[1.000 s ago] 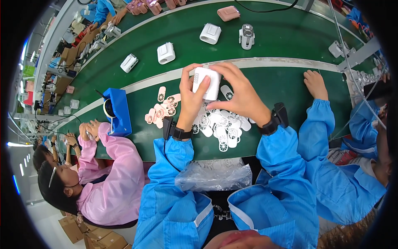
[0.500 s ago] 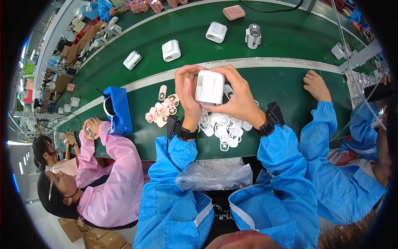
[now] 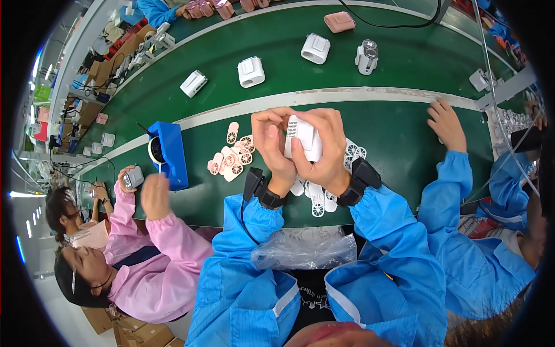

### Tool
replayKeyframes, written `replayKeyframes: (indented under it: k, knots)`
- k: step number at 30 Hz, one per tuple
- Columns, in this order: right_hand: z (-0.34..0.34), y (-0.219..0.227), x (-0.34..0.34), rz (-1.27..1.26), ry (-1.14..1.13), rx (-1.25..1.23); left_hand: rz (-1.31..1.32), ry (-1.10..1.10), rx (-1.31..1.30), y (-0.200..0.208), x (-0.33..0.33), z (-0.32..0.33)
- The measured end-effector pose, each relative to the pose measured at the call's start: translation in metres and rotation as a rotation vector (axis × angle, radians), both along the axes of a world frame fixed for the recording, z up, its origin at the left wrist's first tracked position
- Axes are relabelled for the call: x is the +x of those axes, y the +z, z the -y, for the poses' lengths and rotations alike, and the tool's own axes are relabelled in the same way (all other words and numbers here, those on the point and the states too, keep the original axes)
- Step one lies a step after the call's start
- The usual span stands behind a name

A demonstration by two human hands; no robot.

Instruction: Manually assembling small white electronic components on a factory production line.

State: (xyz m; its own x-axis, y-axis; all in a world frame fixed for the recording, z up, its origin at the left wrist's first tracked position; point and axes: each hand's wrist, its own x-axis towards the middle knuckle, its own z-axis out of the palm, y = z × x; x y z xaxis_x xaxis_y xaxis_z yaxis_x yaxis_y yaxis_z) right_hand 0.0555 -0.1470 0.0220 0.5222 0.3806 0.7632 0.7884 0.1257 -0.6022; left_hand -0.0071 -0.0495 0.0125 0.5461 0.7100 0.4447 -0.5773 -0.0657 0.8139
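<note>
A white plastic housing (image 3: 301,128) with rows of vent slots is held up above the green bench between both my hands. My left hand (image 3: 270,144) curls round its left side, fingers bent over the upper edge. Around the right side closes my right hand (image 3: 329,147), its thumb pressed on the front face. The hands cover much of the housing. Beneath them lies a pile of white plates with wheel-shaped cutouts (image 3: 318,202), partly hidden. Left of it are several similar pink plates (image 3: 231,159).
Beyond a pale rail, white housings (image 3: 251,72), a pink one (image 3: 339,22) and a clear-topped one (image 3: 366,56) stand on a green surface. A blue holder (image 3: 173,156) stands left, beside a pink-sleeved co-worker holding a device (image 3: 132,178). Another person's hand (image 3: 448,124) rests right. Clear plastic (image 3: 306,251) lies near me.
Both my hands have closed further round the housing, and it has turned and tilted. The left co-worker's hands have moved apart, one raised, the other holding the device.
</note>
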Motion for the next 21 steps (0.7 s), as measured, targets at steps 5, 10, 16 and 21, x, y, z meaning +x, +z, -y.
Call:
replayKeyframes:
  k: [5, 10, 16, 21]
  knots:
    - [-0.002, 0.004, 0.000, -0.027, 0.003, 0.033, 0.017, 0.027, -0.003, 0.001, 0.007, 0.002]
    - [-0.007, 0.002, -0.003, -0.320, 0.064, 0.169, -0.028, 0.094, 0.027, 0.002, 0.008, 0.003]
    - [-0.005, -0.005, 0.002, -0.035, 0.005, 0.039, -0.024, 0.020, -0.045, -0.002, 0.006, 0.005]
    - [-0.002, -0.002, 0.011, 0.041, 0.039, 0.095, 0.011, 0.116, 0.043, 0.006, 0.013, 0.008]
